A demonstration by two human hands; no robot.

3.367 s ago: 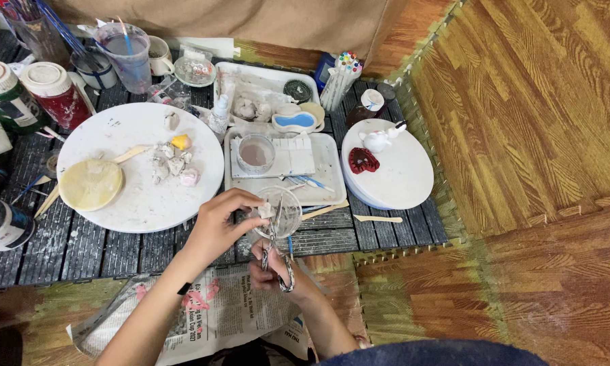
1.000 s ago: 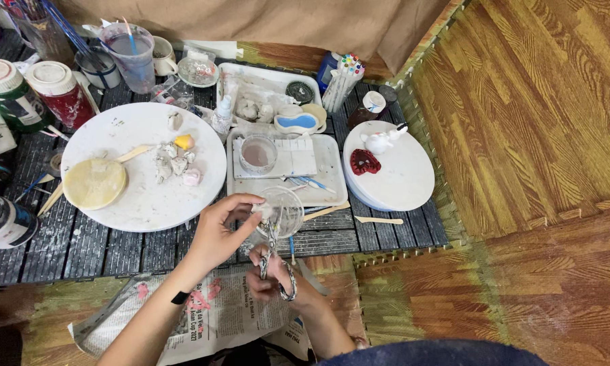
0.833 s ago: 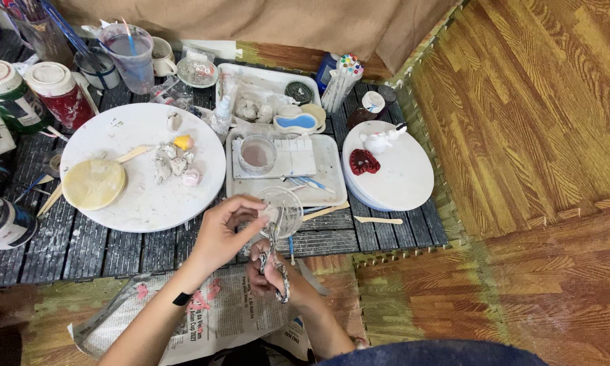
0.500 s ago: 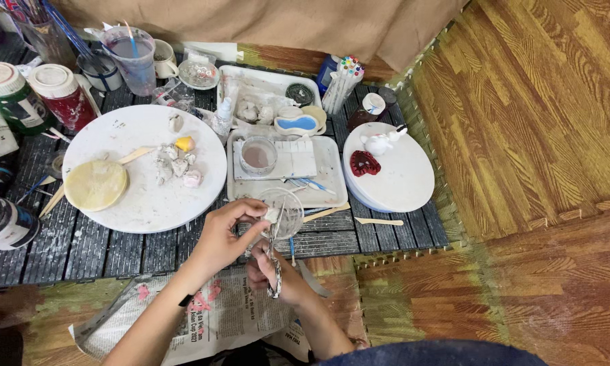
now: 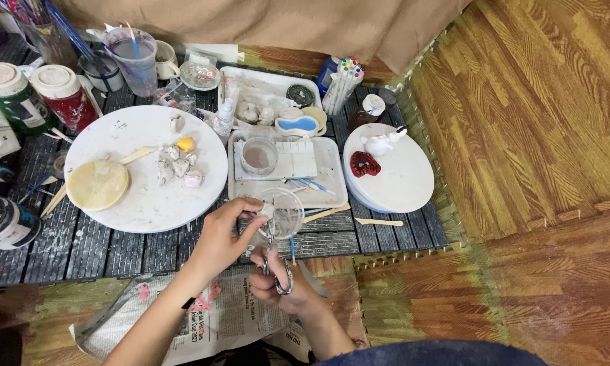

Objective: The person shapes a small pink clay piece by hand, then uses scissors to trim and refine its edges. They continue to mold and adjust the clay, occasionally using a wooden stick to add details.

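Now, left hand (image 5: 222,237): grip pinched on a small pale piece (image 5: 267,211) over the tabletop (image 5: 115,254) edge.
Right hand (image 5: 278,285): grip closed through the handles of scissors (image 5: 272,257), blades up at the piece.
Behind: clear plastic cup (image 5: 285,211), white round board (image 5: 146,169).

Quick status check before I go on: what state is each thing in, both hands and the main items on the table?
left hand: pinching a small white piece by the clear cup.
right hand: gripping scissors, blades up.
clear cup: upright, looks empty.
large white plate: smeared, carrying clay bits.
red jar: lid on.
green jar: lid on.
newspaper: spread under the arms.
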